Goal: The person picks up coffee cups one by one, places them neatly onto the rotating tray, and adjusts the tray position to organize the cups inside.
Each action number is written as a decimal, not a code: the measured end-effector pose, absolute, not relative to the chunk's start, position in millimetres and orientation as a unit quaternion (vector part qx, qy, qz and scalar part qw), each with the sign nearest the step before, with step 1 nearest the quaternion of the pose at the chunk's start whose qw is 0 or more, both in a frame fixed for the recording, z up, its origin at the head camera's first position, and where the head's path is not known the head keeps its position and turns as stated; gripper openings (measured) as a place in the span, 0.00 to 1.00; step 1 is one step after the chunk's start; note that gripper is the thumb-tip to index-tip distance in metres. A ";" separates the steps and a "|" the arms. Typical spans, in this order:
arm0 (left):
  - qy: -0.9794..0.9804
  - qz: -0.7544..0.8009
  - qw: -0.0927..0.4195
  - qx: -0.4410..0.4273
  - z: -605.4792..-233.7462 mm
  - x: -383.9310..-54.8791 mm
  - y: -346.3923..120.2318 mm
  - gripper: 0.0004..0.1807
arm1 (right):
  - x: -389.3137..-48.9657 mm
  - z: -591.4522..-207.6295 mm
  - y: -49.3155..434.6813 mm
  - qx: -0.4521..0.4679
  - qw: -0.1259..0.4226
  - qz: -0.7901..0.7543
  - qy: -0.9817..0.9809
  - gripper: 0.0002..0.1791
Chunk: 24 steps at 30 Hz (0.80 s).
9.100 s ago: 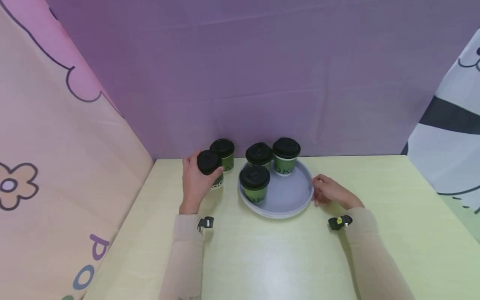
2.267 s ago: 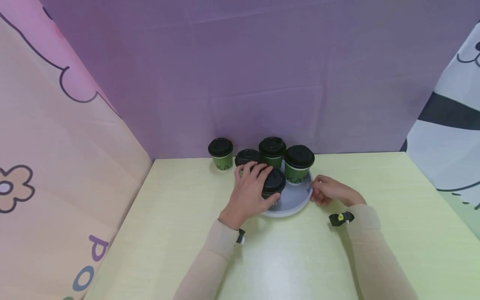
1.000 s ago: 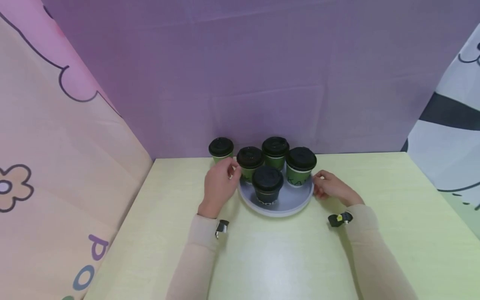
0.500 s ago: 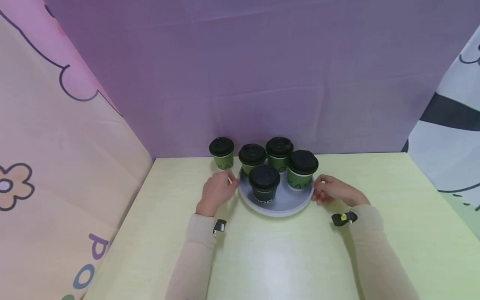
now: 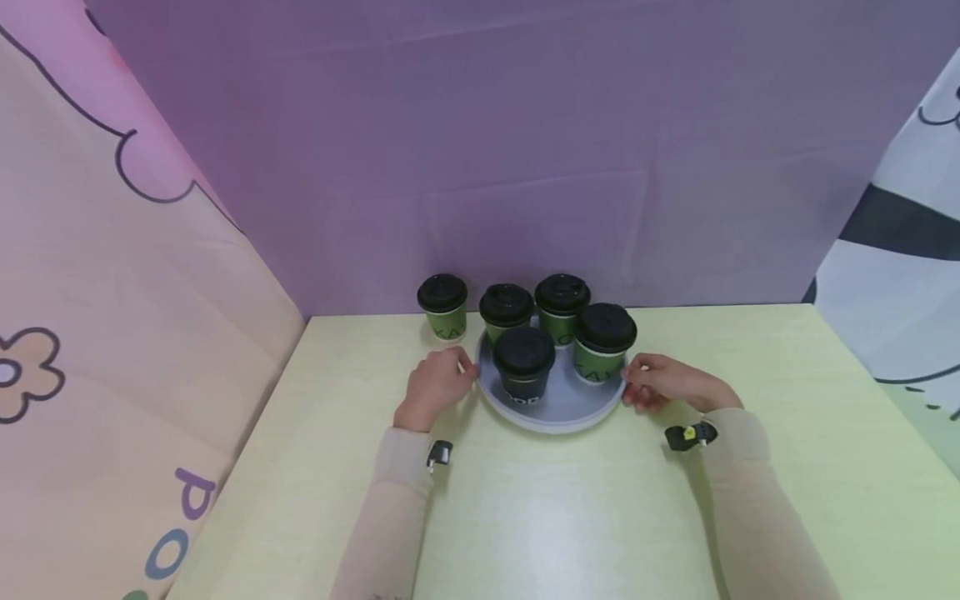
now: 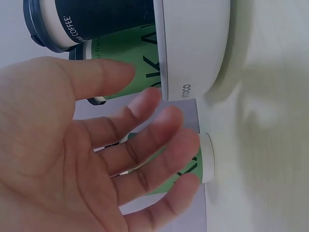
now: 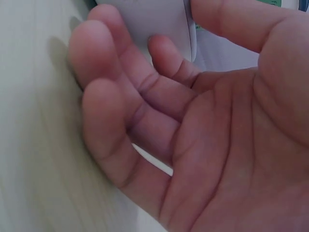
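Observation:
A round grey-lilac tray (image 5: 573,404) with a white outer wall stands between my hands, near the back of the table. On it are green paper coffee cups with black lids, such as the right-hand one (image 5: 597,362), and a dark paper cup (image 5: 525,385) at the front left. My left hand (image 5: 437,385) is at the tray's left rim with relaxed fingers. In the left wrist view, its thumb and forefinger are apart beside the tray wall (image 6: 195,43). My right hand (image 5: 663,382) pinches the right rim, thumb at the top edge and curled fingers against the side.
Another green coffee cup with a black lid (image 5: 447,323) stands on the pale table (image 5: 525,517) behind my left hand, off the tray. A purple backdrop (image 5: 487,167) rises right behind the cups. Printed side panels (image 5: 112,292) flank the table.
The dark cup came onto the tray from the left and my left hand let it go, then moved to the left rim. The tray's cups have shifted clockwise together.

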<state>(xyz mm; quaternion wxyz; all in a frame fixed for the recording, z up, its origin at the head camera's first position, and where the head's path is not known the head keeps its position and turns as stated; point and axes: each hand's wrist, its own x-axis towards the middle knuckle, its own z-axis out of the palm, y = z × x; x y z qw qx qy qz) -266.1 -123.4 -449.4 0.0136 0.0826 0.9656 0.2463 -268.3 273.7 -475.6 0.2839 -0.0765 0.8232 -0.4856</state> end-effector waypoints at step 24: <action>0.927 0.318 -0.197 0.016 -459.5 -294.8 -144.1 0.48 | -268.1 -481.1 263.1 -0.095 0.292 -0.476 0.824 0.19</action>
